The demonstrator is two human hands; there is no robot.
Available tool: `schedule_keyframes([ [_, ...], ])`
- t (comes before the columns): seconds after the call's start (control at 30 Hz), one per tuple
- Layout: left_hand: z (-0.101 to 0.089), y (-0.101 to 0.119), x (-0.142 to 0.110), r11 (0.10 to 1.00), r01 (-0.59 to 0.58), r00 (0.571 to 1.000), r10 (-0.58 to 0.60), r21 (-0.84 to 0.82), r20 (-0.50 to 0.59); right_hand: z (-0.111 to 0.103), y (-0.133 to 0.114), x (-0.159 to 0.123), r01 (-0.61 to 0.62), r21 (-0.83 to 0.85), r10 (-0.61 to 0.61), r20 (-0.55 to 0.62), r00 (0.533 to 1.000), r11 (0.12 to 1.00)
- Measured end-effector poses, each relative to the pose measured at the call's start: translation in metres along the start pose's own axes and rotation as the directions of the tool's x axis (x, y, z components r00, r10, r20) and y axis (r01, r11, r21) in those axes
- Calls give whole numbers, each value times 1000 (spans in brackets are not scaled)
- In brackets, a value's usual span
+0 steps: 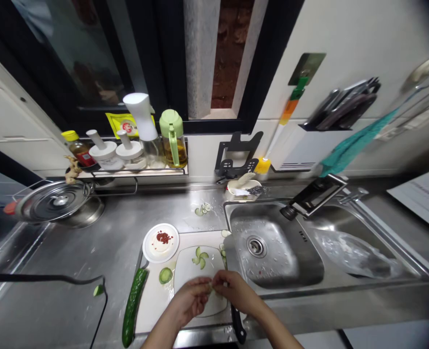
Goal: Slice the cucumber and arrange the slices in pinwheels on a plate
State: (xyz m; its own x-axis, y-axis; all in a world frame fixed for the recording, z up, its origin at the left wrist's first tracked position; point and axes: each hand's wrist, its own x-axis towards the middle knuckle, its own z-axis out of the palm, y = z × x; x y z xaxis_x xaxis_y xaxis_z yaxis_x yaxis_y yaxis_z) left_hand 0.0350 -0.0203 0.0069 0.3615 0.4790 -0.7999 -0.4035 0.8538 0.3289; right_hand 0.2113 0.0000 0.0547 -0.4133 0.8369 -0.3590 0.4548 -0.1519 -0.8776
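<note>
My left hand (192, 296) and my right hand (232, 289) meet fingertip to fingertip above the near part of a white square plate (183, 261). Pinched between them is a small pale cucumber slice, mostly hidden by the fingers. Cucumber pieces (200, 257) lie fanned out on the far part of the plate. The plate rests on a white cutting board (156, 300). A stack of round cucumber slices (166, 275) sits left of the plate, and a knife (238, 325) with a black handle lies by my right wrist.
A whole cucumber (134, 308) lies along the board's left edge. Behind it stands a round white dish (146, 247) with red bits. The sink (305, 271) is at the right. Cucumber scraps (203, 209) lie on the steel counter. A black cable (54, 278) crosses the left side.
</note>
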Motion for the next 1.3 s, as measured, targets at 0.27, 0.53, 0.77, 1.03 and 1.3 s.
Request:
schedule_keyframes([
  [0.27, 4, 3, 4, 938, -218, 970, 239, 271, -45, -9, 15, 10, -67, -240, 53, -63, 997, 969],
  [0.53, 9, -6, 19, 448, -252, 828, 558, 858, -48, -14, 23, 25, -120, -523, 53, -142, 988, 844],
  [0.77, 21, -4, 17, 229, -184, 819, 573, 956, 21, -12, 15, 29, -142, -687, 48, -155, 987, 713],
  [1.03, 22, -6, 19, 79, -120, 825, 562, 990, 55, -4, 22, 32, -89, -778, -20, -130, 991, 622],
  [1.3, 18, -9, 17, 58, -199, 785, 608, 978, 123, -1, 27, 20, -119, -792, -59, -192, 980, 599],
])
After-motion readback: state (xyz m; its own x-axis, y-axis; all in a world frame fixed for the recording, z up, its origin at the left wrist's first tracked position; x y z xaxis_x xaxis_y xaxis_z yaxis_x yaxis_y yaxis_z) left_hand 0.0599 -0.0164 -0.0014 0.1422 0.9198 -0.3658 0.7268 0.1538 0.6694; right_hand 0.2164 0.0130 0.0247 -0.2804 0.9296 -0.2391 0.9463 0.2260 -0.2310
